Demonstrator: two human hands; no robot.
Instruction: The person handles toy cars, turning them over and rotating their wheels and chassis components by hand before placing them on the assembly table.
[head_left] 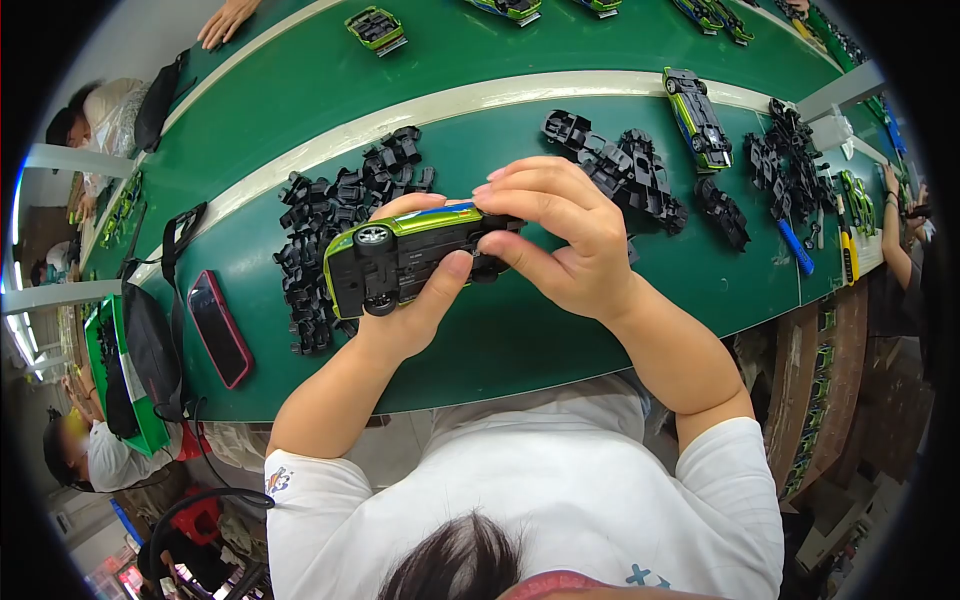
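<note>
Toy car [410, 262] is held up above the green desk [530, 350], near its front edge, black underside toward the camera. Left grip: left hand [408, 322] clamped on the car, thumb pressed on the underside. Right grip: right hand [570, 235] pinched on the car's other end, thumb and fingers covering that wheel area. Heap of black plastic parts [335, 205] just behind the car to the left; second heap [640, 170] beyond right hand. Another car [697, 120] lies wheels-up past that. Red-cased phone [222, 330] flat at far left.
</note>
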